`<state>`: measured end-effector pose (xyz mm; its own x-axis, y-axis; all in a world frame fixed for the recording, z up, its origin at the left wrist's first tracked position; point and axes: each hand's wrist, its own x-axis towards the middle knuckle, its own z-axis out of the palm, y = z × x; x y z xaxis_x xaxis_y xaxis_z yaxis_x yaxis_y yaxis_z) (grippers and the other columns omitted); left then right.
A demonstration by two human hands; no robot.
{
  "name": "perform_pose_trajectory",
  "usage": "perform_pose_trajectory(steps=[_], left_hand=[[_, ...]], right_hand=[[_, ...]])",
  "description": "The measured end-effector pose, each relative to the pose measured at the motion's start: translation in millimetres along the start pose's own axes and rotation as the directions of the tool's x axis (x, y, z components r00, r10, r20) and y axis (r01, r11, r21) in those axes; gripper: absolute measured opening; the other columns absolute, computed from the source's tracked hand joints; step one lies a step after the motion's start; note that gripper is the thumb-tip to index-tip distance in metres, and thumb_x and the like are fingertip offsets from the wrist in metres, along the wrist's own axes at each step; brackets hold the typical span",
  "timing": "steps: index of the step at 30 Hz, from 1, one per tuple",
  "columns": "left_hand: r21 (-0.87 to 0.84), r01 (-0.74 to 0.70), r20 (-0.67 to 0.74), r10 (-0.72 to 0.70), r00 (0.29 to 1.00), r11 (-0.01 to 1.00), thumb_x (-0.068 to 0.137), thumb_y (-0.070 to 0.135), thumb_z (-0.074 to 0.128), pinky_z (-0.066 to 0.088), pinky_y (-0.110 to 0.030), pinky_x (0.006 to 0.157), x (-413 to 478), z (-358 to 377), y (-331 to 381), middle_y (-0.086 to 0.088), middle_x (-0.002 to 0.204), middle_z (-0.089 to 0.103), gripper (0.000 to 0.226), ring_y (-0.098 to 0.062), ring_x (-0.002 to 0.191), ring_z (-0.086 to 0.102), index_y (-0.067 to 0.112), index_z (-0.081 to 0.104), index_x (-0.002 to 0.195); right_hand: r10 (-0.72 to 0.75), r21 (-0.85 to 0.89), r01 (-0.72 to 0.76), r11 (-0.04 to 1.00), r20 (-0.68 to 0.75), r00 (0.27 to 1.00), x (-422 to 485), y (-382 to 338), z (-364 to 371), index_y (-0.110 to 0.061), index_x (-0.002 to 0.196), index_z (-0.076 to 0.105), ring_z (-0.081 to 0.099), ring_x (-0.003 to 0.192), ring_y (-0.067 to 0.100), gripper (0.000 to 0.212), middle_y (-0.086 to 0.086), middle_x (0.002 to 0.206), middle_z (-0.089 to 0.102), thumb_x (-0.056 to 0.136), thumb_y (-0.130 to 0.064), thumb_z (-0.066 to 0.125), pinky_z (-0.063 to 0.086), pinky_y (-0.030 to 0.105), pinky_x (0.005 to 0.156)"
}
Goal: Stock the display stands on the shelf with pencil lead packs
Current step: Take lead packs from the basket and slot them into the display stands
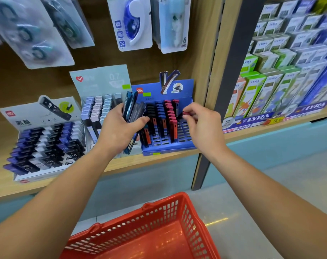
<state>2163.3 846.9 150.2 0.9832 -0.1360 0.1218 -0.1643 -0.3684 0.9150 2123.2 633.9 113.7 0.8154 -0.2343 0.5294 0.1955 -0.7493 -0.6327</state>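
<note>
Head view: the right hand's fingertips pinch one red pack. They hold it over the right side of the blue stand, just above some bare slots. The right hand is curled, with its back to the camera.

The left hand holds a bunch of packs. Its thumb lies across them and the fingers wrap round the back. The bunch sticks up in front of the blue stand's left edge.

The blue stand holds rows of black, blue and red packs. It sits on a wood shelf. Beside it on the left is a grey stand with pale packs. Further left is a white stand with dark packs.

Cards hang above. Tall boxes fill the next shelf on the right. A red basket sits low, between the arms.
</note>
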Motion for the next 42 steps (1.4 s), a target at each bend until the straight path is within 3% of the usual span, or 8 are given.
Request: perform_pose_trajectory(steps=[12, 16, 19, 22, 25, 32, 38, 42], left_hand=[[-0.009, 0.016, 0.006, -0.016, 1.0, 1.0, 0.084, 0.028, 0.083, 0.063, -0.048, 0.07, 6.1, -1.5, -7.1, 0.001, 0.094, 0.076, 0.027, -0.022, 0.081, 0.073, 0.03, 0.062, 0.101], [-0.041, 0.014, 0.009, -0.013, 1.0, 0.999, 0.086, 0.024, 0.081, 0.063, -0.041, 0.062, 4.3, 0.0, -5.8, -0.002, 0.096, 0.075, 0.026, -0.023, 0.079, 0.072, 0.027, 0.062, 0.103], [-0.05, 0.01, 0.014, -0.01, 1.0, 0.999, 0.087, 0.023, 0.08, 0.063, -0.036, 0.058, 2.8, 0.6, -4.6, -0.002, 0.096, 0.073, 0.025, -0.018, 0.077, 0.071, 0.027, 0.061, 0.104], [-0.054, 0.014, 0.019, -0.013, 1.0, 0.998, 0.087, 0.022, 0.079, 0.062, -0.035, 0.057, 3.0, 0.4, -4.7, -0.003, 0.095, 0.073, 0.024, -0.012, 0.07, 0.07, 0.026, 0.061, 0.103], [-0.054, 0.018, 0.021, -0.017, 1.0, 0.998, 0.087, 0.024, 0.08, 0.063, -0.036, 0.059, 4.1, -0.5, -5.5, -0.002, 0.095, 0.074, 0.025, -0.015, 0.078, 0.071, 0.03, 0.06, 0.099], [-0.059, 0.022, 0.032, -0.02, 0.999, 0.998, 0.087, 0.023, 0.079, 0.062, -0.046, 0.064, 5.1, -1.6, -5.7, -0.004, 0.096, 0.076, 0.024, -0.024, 0.081, 0.072, 0.027, 0.062, 0.103], [-0.064, 0.026, 0.039, -0.024, 0.999, 0.998, 0.086, 0.023, 0.08, 0.062, -0.045, 0.062, 5.4, -1.8, -6.3, -0.007, 0.099, 0.075, 0.025, -0.023, 0.082, 0.071, 0.025, 0.062, 0.104], [-0.061, 0.021, 0.037, -0.018, 0.999, 0.998, 0.086, 0.023, 0.08, 0.063, -0.041, 0.061, 7.3, -2.3, -8.1, -0.007, 0.096, 0.075, 0.025, -0.022, 0.081, 0.071, 0.025, 0.062, 0.103]], right_hand=[[-0.075, -0.139, 0.064, 0.988, -0.078, 0.994, 1.0, 6.2, 5.7, -0.008, 0.1, 0.07, 0.062, 0.082, 0.023, 0.013, 0.008, 0.091, 0.069, 0.095, -0.002, 0.06, 0.048, 0.03, 0.074], [-0.089, -0.157, 0.072, 0.985, -0.105, 0.99, 2.1, 5.3, 8.8, -0.006, 0.103, 0.072, 0.063, 0.087, 0.021, 0.014, 0.008, 0.096, 0.068, 0.094, -0.002, 0.062, 0.041, 0.019, 0.08], [-0.077, -0.114, 0.063, 0.991, -0.125, 0.989, 4.8, 3.6, 11.3, -0.006, 0.101, 0.072, 0.056, 0.087, 0.009, 0.014, 0.004, 0.099, 0.066, 0.092, -0.001, 0.064, 0.037, 0.009, 0.083], [-0.041, -0.067, 0.037, 0.997, -0.063, 0.997, 8.4, 0.5, 12.4, -0.01, 0.101, 0.071, 0.057, 0.086, 0.007, 0.014, -0.001, 0.097, 0.066, 0.093, -0.002, 0.063, 0.039, 0.006, 0.079], [0.02, 0.029, -0.02, 0.999, 0.011, 1.0, 13.7, -2.3, 12.5, -0.015, 0.104, 0.068, 0.06, 0.084, 0.003, 0.014, -0.008, 0.095, 0.067, 0.097, -0.006, 0.061, 0.041, 0.0, 0.076], [0.107, 0.173, -0.11, 0.979, 0.023, 0.994, 29.2, -3.4, 21.8, -0.02, 0.102, 0.063, 0.055, 0.085, -0.013, 0.018, -0.018, 0.089, 0.062, 0.098, -0.003, 0.056, 0.039, 0.001, 0.074], [0.035, 0.129, -0.039, 0.991, 0.033, 0.999, 38.4, 2.1, 25.5, -0.016, 0.102, 0.066, 0.06, 0.088, 0.005, 0.018, -0.006, 0.096, 0.068, 0.097, -0.002, 0.056, 0.043, 0.006, 0.076], [-0.017, 0.086, 0.016, 0.996, 0.016, 1.0, 39.2, 4.0, 26.6, -0.014, 0.101, 0.068, 0.061, 0.09, 0.012, 0.018, -0.002, 0.096, 0.067, 0.096, -0.001, 0.056, 0.049, 0.02, 0.081]])
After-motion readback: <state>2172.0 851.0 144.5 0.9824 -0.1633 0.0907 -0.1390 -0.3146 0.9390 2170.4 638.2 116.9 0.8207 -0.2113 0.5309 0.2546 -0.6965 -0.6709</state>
